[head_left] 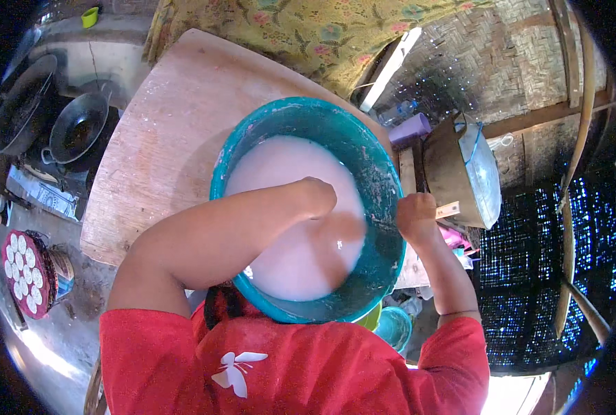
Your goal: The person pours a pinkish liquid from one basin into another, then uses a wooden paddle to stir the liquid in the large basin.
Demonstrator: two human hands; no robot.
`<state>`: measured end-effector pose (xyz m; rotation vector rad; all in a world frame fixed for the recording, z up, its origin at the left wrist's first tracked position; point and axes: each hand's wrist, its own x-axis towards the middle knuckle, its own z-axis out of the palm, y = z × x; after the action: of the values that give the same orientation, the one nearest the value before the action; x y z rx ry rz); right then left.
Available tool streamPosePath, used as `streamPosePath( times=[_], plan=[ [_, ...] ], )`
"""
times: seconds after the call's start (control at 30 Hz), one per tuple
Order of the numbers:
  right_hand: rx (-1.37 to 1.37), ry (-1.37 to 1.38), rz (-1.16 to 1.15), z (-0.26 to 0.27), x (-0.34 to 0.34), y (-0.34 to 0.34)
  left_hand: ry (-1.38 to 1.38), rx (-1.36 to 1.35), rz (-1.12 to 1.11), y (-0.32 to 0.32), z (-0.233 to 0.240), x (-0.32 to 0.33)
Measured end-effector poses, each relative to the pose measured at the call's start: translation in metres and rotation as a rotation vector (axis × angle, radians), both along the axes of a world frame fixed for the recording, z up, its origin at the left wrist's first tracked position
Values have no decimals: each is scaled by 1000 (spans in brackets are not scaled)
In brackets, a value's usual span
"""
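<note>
A large teal plastic basin (308,106) holds a pale pinkish-white liquid (282,166) and stands at the near edge of a wooden table. Over the middle of the basin, my left hand (317,198) dips into the liquid; its fingers are under the surface and hidden. My right hand (416,213) is closed on the basin's right rim, which steadies against it. A shadow falls on the liquid beside my left hand.
The wooden tabletop (183,104) reaches left and back. A big metal pot (458,171) and a purple plastic cup (411,128) stand at the right. Two dark woks (79,127) sit far left, above a round red tray (25,272) with white discs. A floral cloth (308,31) hangs behind.
</note>
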<state>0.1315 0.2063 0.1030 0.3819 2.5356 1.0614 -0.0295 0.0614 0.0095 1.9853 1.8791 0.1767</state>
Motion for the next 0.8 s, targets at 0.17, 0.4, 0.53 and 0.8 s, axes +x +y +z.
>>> streamPosePath(
  times=[0.17,0.4,0.53,0.8],
  plan=[
    [-130,-181,18,-84,6,4,19,13,7,2,0,10],
    [-17,16,88,0,-13,6,-52,26,70,5,-9,0],
    [-52,-45,116,-75,3,25,-40,133,26,4,-9,4],
    [-4,-22,-77,8,-36,13,-51,63,95,10,-22,0]
  ],
)
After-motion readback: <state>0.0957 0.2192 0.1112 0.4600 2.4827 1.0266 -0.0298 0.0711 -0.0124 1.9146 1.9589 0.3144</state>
